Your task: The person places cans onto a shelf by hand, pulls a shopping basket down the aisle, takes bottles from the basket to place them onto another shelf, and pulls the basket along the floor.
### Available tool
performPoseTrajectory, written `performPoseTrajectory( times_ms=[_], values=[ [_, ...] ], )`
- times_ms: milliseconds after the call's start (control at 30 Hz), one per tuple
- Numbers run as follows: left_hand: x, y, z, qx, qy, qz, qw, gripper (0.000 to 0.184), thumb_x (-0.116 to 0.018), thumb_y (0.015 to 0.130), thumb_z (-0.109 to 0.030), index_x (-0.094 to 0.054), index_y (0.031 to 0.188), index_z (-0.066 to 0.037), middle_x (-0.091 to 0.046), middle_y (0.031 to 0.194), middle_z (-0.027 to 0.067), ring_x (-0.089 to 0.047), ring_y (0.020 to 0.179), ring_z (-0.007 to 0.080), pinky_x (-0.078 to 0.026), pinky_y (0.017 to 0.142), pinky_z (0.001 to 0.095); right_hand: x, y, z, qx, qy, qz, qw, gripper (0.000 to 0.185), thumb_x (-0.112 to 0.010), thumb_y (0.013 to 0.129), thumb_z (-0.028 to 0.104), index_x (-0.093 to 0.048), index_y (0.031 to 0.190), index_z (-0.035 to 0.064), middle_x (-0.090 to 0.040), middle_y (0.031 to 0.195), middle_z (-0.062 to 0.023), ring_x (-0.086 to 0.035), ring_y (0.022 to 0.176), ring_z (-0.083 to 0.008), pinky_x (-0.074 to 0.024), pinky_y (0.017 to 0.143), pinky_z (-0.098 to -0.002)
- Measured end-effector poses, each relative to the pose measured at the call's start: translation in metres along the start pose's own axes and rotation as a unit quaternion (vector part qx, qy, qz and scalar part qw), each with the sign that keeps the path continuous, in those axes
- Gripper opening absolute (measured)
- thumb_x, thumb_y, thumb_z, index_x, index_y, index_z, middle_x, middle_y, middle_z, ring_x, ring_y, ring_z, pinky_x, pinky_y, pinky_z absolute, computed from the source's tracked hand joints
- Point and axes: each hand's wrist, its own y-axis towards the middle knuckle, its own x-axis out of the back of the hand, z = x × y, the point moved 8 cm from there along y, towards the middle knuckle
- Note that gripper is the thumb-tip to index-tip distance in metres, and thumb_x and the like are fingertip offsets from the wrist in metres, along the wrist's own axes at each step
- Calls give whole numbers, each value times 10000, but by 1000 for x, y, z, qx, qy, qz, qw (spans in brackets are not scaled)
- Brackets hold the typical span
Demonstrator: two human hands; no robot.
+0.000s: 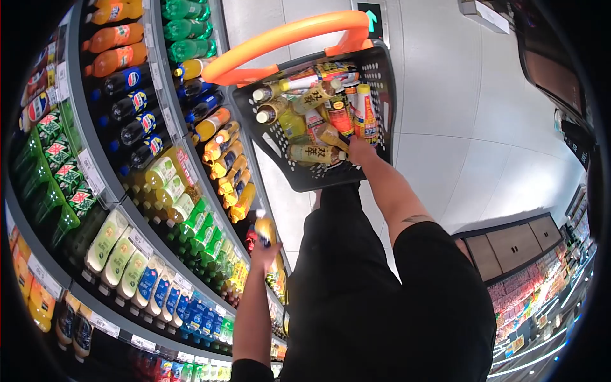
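My left hand [264,253] is closed round a small yellowish bottle [265,228] with a pale cap, beside the shelf edge; motion blurs its label. Over the shopping basket [296,178], my right hand [361,151] has its fingers wrapped round the end of a tan-labelled bottle [331,135], lying tilted among the other goods. Beneath it in the basket is a pale-labelled drink bottle [312,153]. Another such bottle [317,97] lies higher up, and a red and yellow pack [365,113] stands by the right wall. The basket is black, with a raised orange handle [293,39].
Curving down my left side, shelves hold several rows of drinks: orange soda bottles [118,57], dark cola bottles [137,127], green bottles [191,28] and cartons [108,239]. Grey floor tiles [439,127] extend to the right. A wooden cabinet [515,247] stands at lower right.
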Motion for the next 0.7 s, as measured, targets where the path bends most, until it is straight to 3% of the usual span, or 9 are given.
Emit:
performPoseTrajectory(
  times_ms=[67, 167, 267, 333, 433, 467, 533, 567, 700],
  values=[
    [17, -20, 78, 62, -58, -11, 996, 603, -869, 781, -202, -626, 1296, -1, -724, 1047, 90, -692, 893, 227, -566, 807, 388, 14, -5, 21, 14, -33, 47, 998, 521, -628, 941, 118, -480, 1425, -6, -426, 1599, -208, -533, 1415, -366, -518, 1085, -506],
    [32, -96, 114, 267, -18, -73, 961, 616, -890, 760, -207, -640, 1270, 29, -708, 1015, 78, -674, 858, 204, -560, 766, 377, 17, 8, 19, 10, -32, 17, 999, 535, -662, 901, 118, -482, 1389, -8, -638, 1352, -251, -652, 1260, -381, -557, 1013, -486],
    [40, -109, 185, 171, 2, -79, 982, 662, -922, 722, -265, -653, 1233, 60, -722, 1030, 81, -684, 874, 191, -561, 781, 380, 20, 10, 15, 10, -30, -10, 999, 658, -757, 845, 208, -477, 1418, 48, -724, 1202, -226, -709, 1156, -372, -584, 958, -472],
    [41, -99, 199, 161, 122, -42, 979, 715, -936, 674, -314, -651, 1227, 39, -749, 1035, 145, -730, 921, 253, -572, 821, 406, 35, -13, 19, 13, -35, -16, 999, 728, -802, 818, 263, -471, 1443, 86, -728, 1206, -208, -719, 1135, -365, -588, 949, -474],
    [27, -58, 214, 42, 90, -68, 993, 727, -927, 645, -338, -641, 1228, -12, -754, 1028, 205, -747, 957, 350, -576, 847, 443, 30, -23, 15, -11, -2, 42, 999, 651, -842, 752, 311, -638, 1323, 74, -739, 1226, -183, -722, 1138, -345, -582, 973, -461],
    [28, -71, 139, 36, 129, -93, 987, 723, -926, 653, -333, -627, 1232, -20, -751, 1049, 202, -742, 975, 351, -570, 858, 451, 33, -26, 17, -25, 15, 71, 997, 606, -846, 737, 303, -693, 1271, 58, -738, 1244, -179, -720, 1151, -340, -578, 984, -459],
    [13, -29, 111, -64, 34, -56, 996, 672, -892, 704, -316, -599, 1227, -13, -735, 1085, 208, -729, 999, 358, -560, 883, 447, 46, -46, 28, -17, -12, 39, 999, 574, -844, 718, 336, -749, 1208, 54, -749, 1230, -173, -731, 1134, -322, -575, 993, -448],
    [21, -63, 19, -58, 115, -94, 987, 655, -888, 717, -308, -596, 1212, 4, -733, 1051, 201, -728, 967, 356, -562, 864, 434, 53, -59, 34, -28, -9, 39, 999, 582, -843, 716, 338, -748, 1220, 63, -748, 1235, -171, -732, 1134, -319, -573, 998, -445],
    [22, -92, -99, -193, -33, -53, 979, 607, -886, 758, -290, -599, 1198, 13, -734, 1057, 170, -731, 952, 295, -566, 856, 414, 73, -95, 55, -41, -75, -32, 996, 557, -827, 740, 428, -772, 1161, 67, -764, 1156, -183, -747, 1062, -328, -583, 944, -423]
  ],
)
